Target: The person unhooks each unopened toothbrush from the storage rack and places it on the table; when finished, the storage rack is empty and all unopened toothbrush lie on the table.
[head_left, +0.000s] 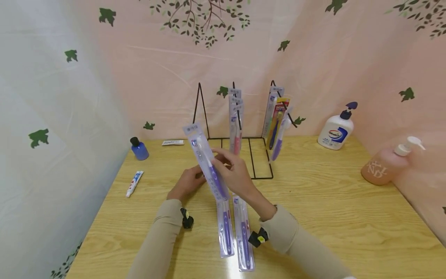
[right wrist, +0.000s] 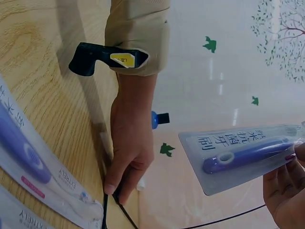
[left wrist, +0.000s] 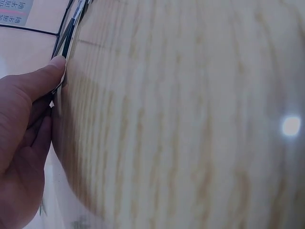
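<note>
Head view at centre frame, light wooden table [head_left: 331, 217], black wire display rack [head_left: 252, 155] behind the hands, right hand [head_left: 235, 172] pinching a purple toothbrush in clear blister pack [head_left: 207, 159] held tilted above the table, left hand [head_left: 186, 184] with fingers curled on the rack's base wire, two more packed purple toothbrushes [head_left: 235, 232] lying flat at lower centre.

Wooden table [head_left: 331, 217]: wire rack [head_left: 256, 155], 2 packaged toothbrushes [head_left: 235, 232], toothpaste tube [head_left: 134, 183], blue bottle [head_left: 139, 148], 2 pump bottles [head_left: 336, 130].
</note>
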A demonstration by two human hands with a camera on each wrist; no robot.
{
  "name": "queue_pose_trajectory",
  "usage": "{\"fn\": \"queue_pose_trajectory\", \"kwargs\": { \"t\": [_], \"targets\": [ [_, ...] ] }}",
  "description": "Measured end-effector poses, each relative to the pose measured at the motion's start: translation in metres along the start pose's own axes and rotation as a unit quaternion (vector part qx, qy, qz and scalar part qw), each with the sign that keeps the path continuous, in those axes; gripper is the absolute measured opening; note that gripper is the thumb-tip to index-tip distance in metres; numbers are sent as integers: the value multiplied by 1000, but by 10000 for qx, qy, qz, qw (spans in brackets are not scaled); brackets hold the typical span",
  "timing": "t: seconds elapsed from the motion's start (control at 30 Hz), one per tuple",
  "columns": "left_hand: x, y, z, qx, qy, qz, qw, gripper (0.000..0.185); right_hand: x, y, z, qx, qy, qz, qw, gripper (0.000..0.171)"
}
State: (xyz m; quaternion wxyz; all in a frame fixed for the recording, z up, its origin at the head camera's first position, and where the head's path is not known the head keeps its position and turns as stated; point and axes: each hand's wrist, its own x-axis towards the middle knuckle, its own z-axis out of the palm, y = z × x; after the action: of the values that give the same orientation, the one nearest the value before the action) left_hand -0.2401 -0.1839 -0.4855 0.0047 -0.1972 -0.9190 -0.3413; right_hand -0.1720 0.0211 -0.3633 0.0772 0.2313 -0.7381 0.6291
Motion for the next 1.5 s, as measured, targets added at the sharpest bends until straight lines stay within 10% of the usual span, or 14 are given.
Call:
{"fn": "queue_pose_trajectory", "kwargs": {
  "t": [0.47, 0.83, 1.5],
  "targets": [
    [1, 2, -2, 204, -472, -369, 9980, 55, -60, 25, -60, -613, 79, 971, 9933, 32],
    [1, 3, -1, 258, -572, -546, 9965, 56, -114, 54, -97, -387, -52, 2634, 9639, 32],
    [0, 3, -2, 180, -608, -502, 9967, 55, -127, 69, -91, -1394, -807, 3269, 9312, 20]
  ]
}}
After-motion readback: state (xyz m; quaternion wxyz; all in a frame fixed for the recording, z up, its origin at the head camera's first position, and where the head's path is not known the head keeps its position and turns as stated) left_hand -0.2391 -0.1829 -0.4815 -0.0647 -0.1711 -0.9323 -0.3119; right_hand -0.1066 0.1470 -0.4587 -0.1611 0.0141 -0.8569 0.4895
